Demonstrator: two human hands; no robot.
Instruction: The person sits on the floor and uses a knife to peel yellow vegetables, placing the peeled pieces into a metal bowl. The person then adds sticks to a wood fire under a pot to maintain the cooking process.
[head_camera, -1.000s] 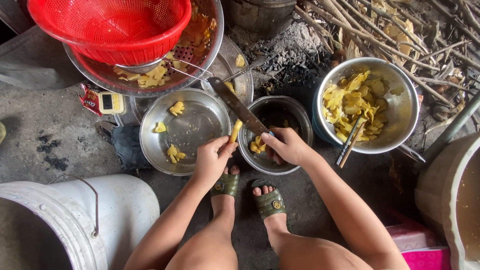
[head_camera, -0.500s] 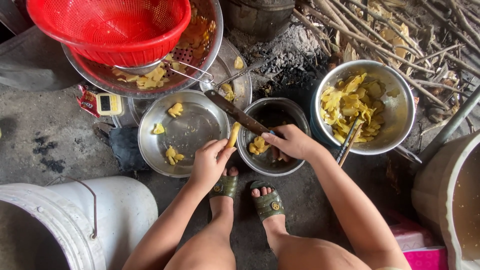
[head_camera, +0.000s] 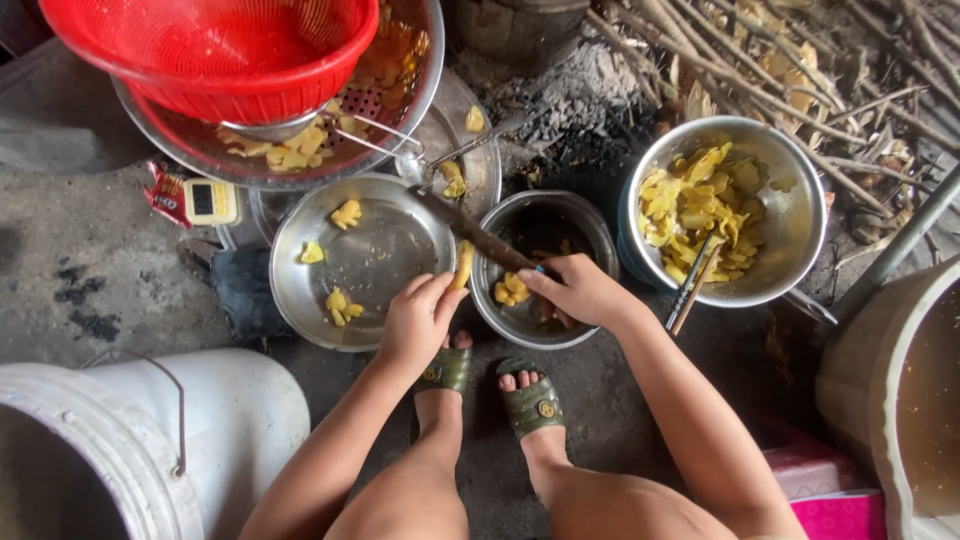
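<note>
Fingers of the left hand (head_camera: 418, 322) pinch a slim yellow strip of food (head_camera: 462, 264), held upright between two steel bowls; fingers of the right hand (head_camera: 575, 292) are curled tight round the handle of a long knife (head_camera: 470, 231), its blade slanting up-left and touching the strip. Around them, from largest to smallest: a white bucket (head_camera: 220, 420) at lower left, a red colander (head_camera: 220, 50) resting in a perforated metal basin (head_camera: 395, 95), a steel bowl of yellow pieces (head_camera: 805, 215) with chopsticks (head_camera: 692, 290), a wide shallow bowl (head_camera: 400, 250) holding a few scraps, a smaller deep bowl (head_camera: 580, 215), and a small digital scale (head_camera: 210, 201).
</note>
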